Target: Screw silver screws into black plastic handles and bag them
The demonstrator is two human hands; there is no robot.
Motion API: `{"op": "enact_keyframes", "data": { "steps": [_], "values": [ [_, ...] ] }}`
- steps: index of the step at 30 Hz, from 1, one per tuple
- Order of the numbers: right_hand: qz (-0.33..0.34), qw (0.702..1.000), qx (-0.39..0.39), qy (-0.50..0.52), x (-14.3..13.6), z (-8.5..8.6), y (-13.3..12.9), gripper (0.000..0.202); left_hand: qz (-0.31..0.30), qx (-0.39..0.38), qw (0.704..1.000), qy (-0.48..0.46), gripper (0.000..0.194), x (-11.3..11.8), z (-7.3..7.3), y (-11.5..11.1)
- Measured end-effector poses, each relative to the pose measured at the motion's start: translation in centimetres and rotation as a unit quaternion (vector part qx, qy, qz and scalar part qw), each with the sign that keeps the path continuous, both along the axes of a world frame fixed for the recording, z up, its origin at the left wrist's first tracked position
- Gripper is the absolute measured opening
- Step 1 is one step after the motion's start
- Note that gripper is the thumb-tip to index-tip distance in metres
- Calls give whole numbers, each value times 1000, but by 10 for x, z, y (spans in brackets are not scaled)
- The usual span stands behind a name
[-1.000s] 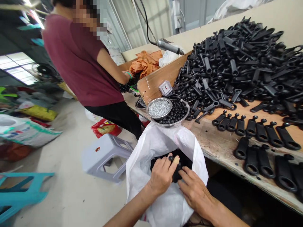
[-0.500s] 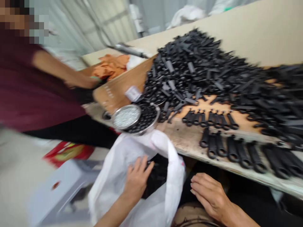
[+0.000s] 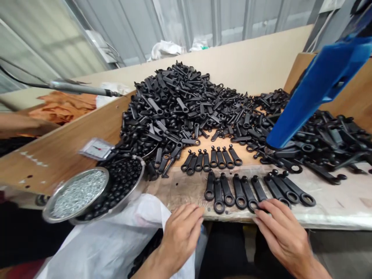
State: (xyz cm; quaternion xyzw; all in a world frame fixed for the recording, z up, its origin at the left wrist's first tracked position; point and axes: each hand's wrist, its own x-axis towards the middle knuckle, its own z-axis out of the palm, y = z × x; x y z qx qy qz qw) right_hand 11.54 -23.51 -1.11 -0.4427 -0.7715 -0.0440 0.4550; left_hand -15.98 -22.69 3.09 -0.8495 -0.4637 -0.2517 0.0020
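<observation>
My left hand point(image 3: 183, 233) is at the bench's front edge with its fingers close together and loosely bent, nothing visible in them. My right hand point(image 3: 284, 231) reaches over the same edge, fingers apart, its fingertips at the ring ends of the front row of black crank arms point(image 3: 240, 193). Whether they touch one, I cannot tell. Behind that row lies a second row of smaller-looking black crank arms point(image 3: 221, 158), ring ends towards me. Below my left hand, a white sack point(image 3: 113, 236) hangs open with black parts inside.
A large heap of black crank arms point(image 3: 177, 97) fills the bench's back. A blue power screwdriver point(image 3: 316, 93) hangs at right. At left stand a bowl of silver screws point(image 3: 80, 193), a basin of black knobs point(image 3: 122, 182), a small dial scale point(image 3: 97, 148) and a co-worker's arm point(image 3: 26, 126).
My left hand has come out of the sack to the bench edge. My right hand has moved up from my lap to the front row. The view has turned right, bringing the blue screwdriver in.
</observation>
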Motion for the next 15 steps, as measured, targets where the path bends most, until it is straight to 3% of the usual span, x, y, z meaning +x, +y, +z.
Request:
{"op": "enact_keyframes", "data": {
  "steps": [6, 15],
  "values": [
    [20, 1000, 23, -7, 5, -9, 16, 20, 69, -64, 995, 15, 23, 22, -18, 41],
    [68, 997, 14, -15, 1, -5, 30, 23, 149, -158, 975, -36, 16, 37, -18, 57]
  ]
}}
